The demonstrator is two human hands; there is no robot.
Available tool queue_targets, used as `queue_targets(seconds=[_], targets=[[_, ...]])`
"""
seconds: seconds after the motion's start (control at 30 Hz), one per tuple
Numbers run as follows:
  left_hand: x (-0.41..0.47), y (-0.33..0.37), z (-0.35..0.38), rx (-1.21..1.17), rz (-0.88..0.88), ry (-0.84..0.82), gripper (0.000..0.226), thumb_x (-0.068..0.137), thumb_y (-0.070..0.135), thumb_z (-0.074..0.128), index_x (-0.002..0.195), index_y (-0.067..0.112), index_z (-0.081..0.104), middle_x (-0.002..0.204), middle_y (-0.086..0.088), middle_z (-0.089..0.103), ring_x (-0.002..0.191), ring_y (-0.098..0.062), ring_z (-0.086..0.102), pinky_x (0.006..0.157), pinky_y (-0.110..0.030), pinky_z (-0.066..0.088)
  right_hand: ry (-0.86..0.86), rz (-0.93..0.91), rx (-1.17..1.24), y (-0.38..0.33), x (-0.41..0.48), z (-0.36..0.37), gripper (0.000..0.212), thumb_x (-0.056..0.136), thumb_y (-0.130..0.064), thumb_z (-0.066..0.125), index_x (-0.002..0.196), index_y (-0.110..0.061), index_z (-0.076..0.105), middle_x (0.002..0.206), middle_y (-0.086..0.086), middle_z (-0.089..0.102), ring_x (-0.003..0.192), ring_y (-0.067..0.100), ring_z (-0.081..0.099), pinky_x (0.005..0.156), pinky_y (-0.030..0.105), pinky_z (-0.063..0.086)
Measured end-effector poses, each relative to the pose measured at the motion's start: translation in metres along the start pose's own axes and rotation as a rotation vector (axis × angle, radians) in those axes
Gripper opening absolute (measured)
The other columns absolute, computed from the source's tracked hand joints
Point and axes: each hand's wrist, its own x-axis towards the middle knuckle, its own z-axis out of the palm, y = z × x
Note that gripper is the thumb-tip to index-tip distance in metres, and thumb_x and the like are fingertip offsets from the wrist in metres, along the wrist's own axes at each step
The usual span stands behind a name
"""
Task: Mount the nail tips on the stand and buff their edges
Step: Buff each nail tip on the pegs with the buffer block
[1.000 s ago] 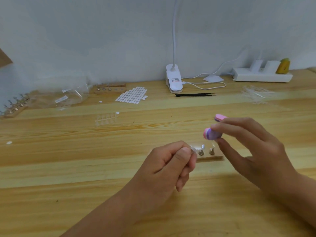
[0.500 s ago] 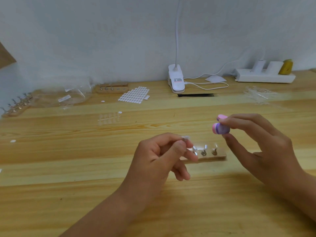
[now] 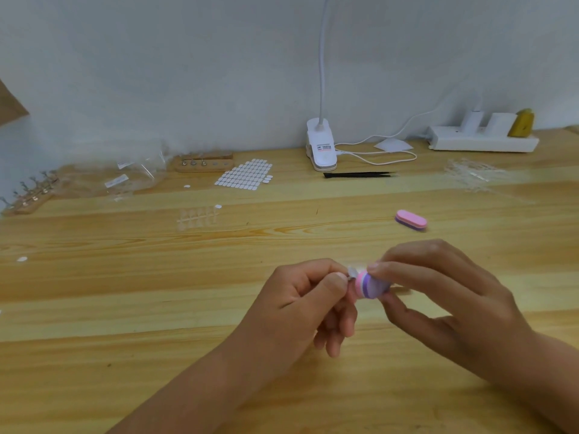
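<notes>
My left hand (image 3: 300,305) pinches a small clear nail tip (image 3: 352,272) between thumb and forefinger, just above the table. My right hand (image 3: 445,302) grips a pink and purple buffer block (image 3: 371,286) by its end, and the block's face touches the nail tip. A second pink and purple buffer (image 3: 411,219) lies flat on the table beyond my right hand. My hands hide the small wooden stand behind them.
At the back stand a wooden peg stand (image 3: 203,163), a sheet of white adhesive tabs (image 3: 246,174), a clip lamp (image 3: 322,148), black tweezers (image 3: 357,175) and a power strip (image 3: 482,141). A clear strip of nail tips (image 3: 197,215) lies mid-table. Plastic bags (image 3: 125,180) and a clip stand (image 3: 28,195) sit far left.
My two hands came together: the right hand brought the buffer block left and down onto the nail tip. The small wooden stand is now hidden behind them.
</notes>
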Motion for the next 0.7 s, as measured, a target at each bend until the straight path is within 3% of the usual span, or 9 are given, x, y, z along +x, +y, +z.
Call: queue_targets(seconds=[0.13,0.27,0.43,0.57,0.7], targets=[[0.0,0.001,0.0,0.0,0.003,-0.026,0.027,0.095,0.021,0.045,0.076,0.016,0.064,0.057,0.0,0.06,0.044,-0.014,0.055,0.046,-0.028,0.039,0.01,-0.002,-0.009,-0.003,0.001,-0.001,0.022,0.091,-0.004,0.067,0.112,-0.006,0.066,0.103,0.001,0.068,0.097,0.018,0.066,0.084,0.032,0.052],[-0.001,-0.001,0.0,0.039,-0.012,-0.048,0.026,0.096,0.024,0.047,0.082,0.008,0.063,0.058,0.0,0.06,0.046,-0.015,0.057,0.047,-0.028,0.04,0.0,-0.05,-0.059,-0.007,-0.001,0.001,0.024,0.091,-0.003,0.067,0.115,-0.005,0.066,0.102,0.012,0.068,0.095,0.023,0.065,0.084,0.03,0.051],[0.0,-0.003,0.001,0.044,-0.02,-0.024,0.026,0.096,0.024,0.047,0.078,0.016,0.063,0.057,0.0,0.06,0.046,-0.016,0.058,0.046,-0.027,0.039,-0.016,0.003,-0.055,-0.001,0.0,-0.005,0.029,0.089,-0.001,0.067,0.118,-0.005,0.065,0.107,0.01,0.066,0.098,0.019,0.064,0.087,0.029,0.05],[0.0,-0.005,0.0,0.016,-0.05,-0.043,0.027,0.096,0.024,0.046,0.083,0.01,0.065,0.058,-0.002,0.059,0.046,-0.017,0.058,0.047,-0.027,0.038,-0.083,-0.04,0.007,-0.008,0.0,0.0,0.031,0.09,0.003,0.064,0.12,-0.004,0.066,0.109,0.011,0.064,0.102,0.018,0.062,0.091,0.024,0.046],[-0.001,-0.001,0.0,-0.044,-0.069,-0.07,0.027,0.096,0.022,0.044,0.08,0.009,0.061,0.057,-0.002,0.058,0.047,-0.017,0.059,0.048,-0.027,0.039,-0.049,0.04,0.013,0.0,0.001,-0.009,0.03,0.093,0.001,0.059,0.121,-0.009,0.065,0.115,0.009,0.062,0.105,0.016,0.063,0.091,0.024,0.047]])
